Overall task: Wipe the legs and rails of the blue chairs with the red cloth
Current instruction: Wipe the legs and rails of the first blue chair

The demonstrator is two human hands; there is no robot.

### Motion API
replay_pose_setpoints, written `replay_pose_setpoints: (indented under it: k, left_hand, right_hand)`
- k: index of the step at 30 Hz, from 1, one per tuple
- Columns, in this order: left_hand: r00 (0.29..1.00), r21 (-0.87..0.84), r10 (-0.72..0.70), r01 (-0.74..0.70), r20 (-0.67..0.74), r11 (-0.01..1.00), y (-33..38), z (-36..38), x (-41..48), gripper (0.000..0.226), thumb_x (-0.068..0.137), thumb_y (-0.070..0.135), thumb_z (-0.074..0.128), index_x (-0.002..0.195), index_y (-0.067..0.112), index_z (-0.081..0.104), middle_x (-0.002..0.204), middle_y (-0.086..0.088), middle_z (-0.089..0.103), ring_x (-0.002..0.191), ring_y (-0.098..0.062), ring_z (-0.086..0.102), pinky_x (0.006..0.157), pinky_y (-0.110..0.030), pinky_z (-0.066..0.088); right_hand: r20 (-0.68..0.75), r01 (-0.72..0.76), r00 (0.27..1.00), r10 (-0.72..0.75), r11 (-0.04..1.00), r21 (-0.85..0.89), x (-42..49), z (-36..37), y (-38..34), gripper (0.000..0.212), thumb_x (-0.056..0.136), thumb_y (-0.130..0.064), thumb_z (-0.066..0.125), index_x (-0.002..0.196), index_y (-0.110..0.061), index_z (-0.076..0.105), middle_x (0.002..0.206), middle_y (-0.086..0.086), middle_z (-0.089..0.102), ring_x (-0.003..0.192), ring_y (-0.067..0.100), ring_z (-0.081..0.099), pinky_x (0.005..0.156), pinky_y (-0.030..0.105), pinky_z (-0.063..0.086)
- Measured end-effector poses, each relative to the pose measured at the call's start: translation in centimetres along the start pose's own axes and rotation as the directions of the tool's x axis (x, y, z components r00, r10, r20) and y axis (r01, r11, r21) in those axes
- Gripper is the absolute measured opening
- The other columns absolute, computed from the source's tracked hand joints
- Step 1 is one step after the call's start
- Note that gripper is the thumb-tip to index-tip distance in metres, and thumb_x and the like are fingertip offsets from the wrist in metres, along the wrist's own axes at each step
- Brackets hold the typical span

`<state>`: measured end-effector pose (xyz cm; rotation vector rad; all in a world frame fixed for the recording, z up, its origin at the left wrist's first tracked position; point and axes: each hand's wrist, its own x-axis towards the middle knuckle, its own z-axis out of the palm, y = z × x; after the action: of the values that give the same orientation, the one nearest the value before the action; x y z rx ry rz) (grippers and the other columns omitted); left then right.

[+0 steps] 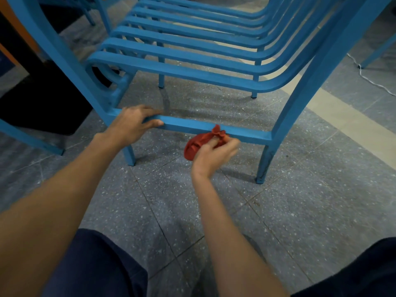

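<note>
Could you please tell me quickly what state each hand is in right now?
Left hand: closed, gripping the chair's lower rail.
Right hand: closed, holding the red cloth against that rail.

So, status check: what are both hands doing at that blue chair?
Left hand grips the low rail. Right hand pinches the red cloth against that rail. Nothing blocking; white cable lies off right, apart.

**Hands on the low rail**

We see the left hand gripping the lower rail of the blue chair. The right hand holds the bunched red cloth against the same rail, near the right leg, above the speckled floor.
</note>
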<state>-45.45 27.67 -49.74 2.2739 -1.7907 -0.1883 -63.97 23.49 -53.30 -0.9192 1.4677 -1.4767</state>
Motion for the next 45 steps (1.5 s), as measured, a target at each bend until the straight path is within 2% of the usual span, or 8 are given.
replay_pose_setpoints:
  k: [6,12,17,27,30,35,40,45]
  left_hand:
    - [0.997,-0.096,-0.072,0.070,-0.015,0.993,-1.4,-0.1,-0.6,0.042,0.091,0.039,0.055,0.128,0.019,0.059,0.118,-0.009,0.064,0.109,-0.029,0.057,0.088,-0.033,0.039]
    - [0.998,-0.120,-0.052,0.054,0.022,0.991,-1.9,-0.4,-0.7,0.040,0.094,0.034,0.052,0.130,0.018,0.057,0.124,-0.008,0.063,0.115,-0.028,0.055,0.098,-0.038,0.040]
    - [0.979,-0.282,-0.112,0.060,-0.173,0.958,-1.2,-0.4,-2.1,0.032,0.094,0.017,0.056,0.125,0.011,0.062,0.122,-0.006,0.064,0.115,-0.022,0.057,0.096,-0.019,0.035]
    - [0.536,-0.754,-0.708,0.185,-0.460,0.630,-3.9,-0.3,-7.3,0.027,0.090,0.039,0.053,0.085,0.018,0.069,0.080,0.007,0.068,0.074,0.005,0.058,0.074,-0.018,0.045]
    - [0.552,-0.811,-0.738,0.175,-0.388,0.558,-5.3,-0.8,-6.7,0.035,0.091,0.048,0.051,0.109,0.021,0.063,0.104,0.002,0.067,0.093,-0.009,0.061,0.084,-0.027,0.046]
    - [0.737,-0.873,-0.614,0.069,-0.281,0.482,-4.9,0.1,-5.5,0.046,0.098,0.042,0.045,0.139,0.022,0.047,0.136,0.005,0.055,0.123,-0.006,0.051,0.108,-0.038,0.041]
    - [0.744,-0.896,-0.605,0.022,-0.282,0.444,-5.2,0.3,-5.5,0.040,0.100,0.033,0.044,0.138,0.021,0.047,0.135,0.004,0.056,0.122,-0.006,0.052,0.107,-0.037,0.041]
    - [0.769,-0.880,-0.554,-0.024,-0.319,0.474,-5.1,1.0,-5.3,0.049,0.095,0.006,0.053,0.141,0.009,0.040,0.133,0.002,0.055,0.120,-0.004,0.054,0.105,-0.026,0.042]
  right_hand:
    - [0.187,0.022,0.982,-0.012,0.999,-0.050,-2.1,1.1,0.9,0.015,0.091,0.000,0.052,0.090,-0.013,0.044,0.104,0.005,0.048,0.088,0.007,0.051,0.076,0.011,0.042]
    - [-0.145,0.023,0.989,-0.017,0.999,0.040,1.9,-0.8,1.1,0.013,0.092,-0.002,0.053,0.095,-0.012,0.045,0.104,0.003,0.049,0.090,0.008,0.051,0.077,0.011,0.038]
    - [-0.077,-0.045,0.996,0.051,0.996,0.080,-1.8,2.8,1.2,0.015,0.091,0.003,0.048,0.097,-0.008,0.041,0.105,0.012,0.047,0.091,0.019,0.049,0.080,0.024,0.042]
    - [0.244,-0.034,0.970,0.024,0.999,0.038,-10.4,9.1,1.1,0.024,0.083,0.009,0.052,0.087,-0.011,0.040,0.099,0.010,0.047,0.089,0.020,0.046,0.081,0.023,0.035]
    - [0.342,0.098,0.936,-0.085,0.995,-0.023,-9.6,7.5,0.6,0.014,0.080,0.009,0.057,0.088,-0.002,0.053,0.098,0.014,0.054,0.084,0.009,0.045,0.082,0.021,0.040]
    - [0.671,0.677,0.532,-0.516,0.735,0.028,-5.3,4.3,-1.7,0.021,0.086,0.005,0.057,0.101,-0.007,0.065,0.106,0.003,0.056,0.092,-0.002,0.052,0.083,0.011,0.042]
    - [0.842,0.978,-0.204,-0.500,-0.065,0.198,-5.5,10.2,-1.5,0.027,0.084,-0.016,0.047,0.094,-0.017,0.072,0.100,0.000,0.068,0.089,0.024,0.061,0.067,0.033,0.048]
    - [0.885,0.880,-0.385,-0.262,-0.392,0.267,-5.5,11.1,-1.3,0.034,0.081,-0.015,0.038,0.088,-0.017,0.072,0.091,-0.001,0.066,0.089,0.020,0.061,0.057,0.031,0.044]
